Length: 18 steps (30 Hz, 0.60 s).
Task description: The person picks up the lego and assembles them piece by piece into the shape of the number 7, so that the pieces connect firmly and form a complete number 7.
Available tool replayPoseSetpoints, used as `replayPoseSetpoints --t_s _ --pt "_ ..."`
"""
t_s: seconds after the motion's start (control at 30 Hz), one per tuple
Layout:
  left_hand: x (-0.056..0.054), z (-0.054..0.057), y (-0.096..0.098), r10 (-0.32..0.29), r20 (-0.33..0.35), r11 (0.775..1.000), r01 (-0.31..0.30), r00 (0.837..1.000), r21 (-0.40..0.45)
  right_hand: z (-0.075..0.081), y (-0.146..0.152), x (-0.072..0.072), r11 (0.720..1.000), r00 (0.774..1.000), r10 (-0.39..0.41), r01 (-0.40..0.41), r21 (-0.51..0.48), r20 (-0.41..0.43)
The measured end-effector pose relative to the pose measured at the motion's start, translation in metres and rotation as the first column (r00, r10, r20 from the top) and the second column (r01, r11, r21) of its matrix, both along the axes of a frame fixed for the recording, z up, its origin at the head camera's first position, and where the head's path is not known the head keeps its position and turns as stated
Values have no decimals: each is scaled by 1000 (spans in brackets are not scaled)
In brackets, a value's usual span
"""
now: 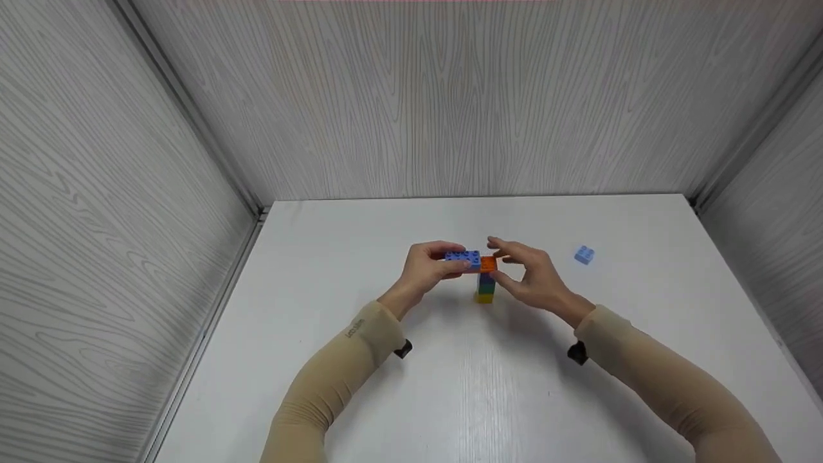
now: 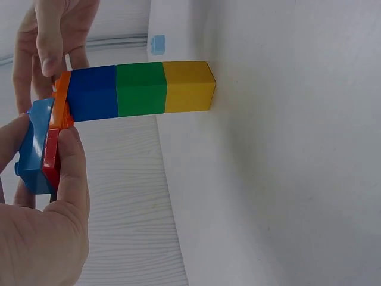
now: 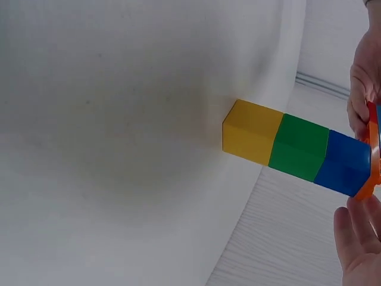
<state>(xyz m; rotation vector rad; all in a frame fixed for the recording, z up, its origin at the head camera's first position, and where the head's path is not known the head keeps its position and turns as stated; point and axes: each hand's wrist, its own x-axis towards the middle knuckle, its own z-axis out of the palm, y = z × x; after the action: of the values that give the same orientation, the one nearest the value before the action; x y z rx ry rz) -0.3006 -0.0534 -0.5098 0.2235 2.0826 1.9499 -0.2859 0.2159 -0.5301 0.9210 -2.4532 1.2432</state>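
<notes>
A small tower stands upright on the table: a yellow block (image 2: 188,87) at the bottom, a green block (image 2: 141,89) on it, then a dark blue block (image 2: 92,92). On top lies a thin orange plate brick (image 1: 488,264), jutting out to the left. My left hand (image 1: 423,269) pinches a long light blue brick (image 1: 463,258) and a thin red brick (image 2: 52,161) under it, against the orange one's left part. My right hand (image 1: 537,280) is at the tower's right side, fingers spread, fingertips at the orange brick's edge; contact is hard to tell.
A small light blue brick (image 1: 584,254) lies apart on the white table (image 1: 463,386), right of the right hand. Wood-grain panels (image 1: 411,103) rise behind the table and on both sides.
</notes>
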Motion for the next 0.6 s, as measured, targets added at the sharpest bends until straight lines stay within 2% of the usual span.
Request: replayPoseSetpoints --t_s 0.17,0.27,0.43,0.6 --pt "0 1 0 -1 6 1000 1 1000 9 0 27 2 987 985 -148 153 -40 93" --pt "0 2 0 -4 7 1000 4 1000 11 -1 46 1 973 969 -223 229 -44 111" --pt "-1 3 1 4 27 1000 -4 1000 -1 -7 75 -2 947 944 -305 315 -64 122" --pt "-3 2 1 5 35 1000 -5 999 -7 -12 99 -3 923 912 -362 380 -64 193"
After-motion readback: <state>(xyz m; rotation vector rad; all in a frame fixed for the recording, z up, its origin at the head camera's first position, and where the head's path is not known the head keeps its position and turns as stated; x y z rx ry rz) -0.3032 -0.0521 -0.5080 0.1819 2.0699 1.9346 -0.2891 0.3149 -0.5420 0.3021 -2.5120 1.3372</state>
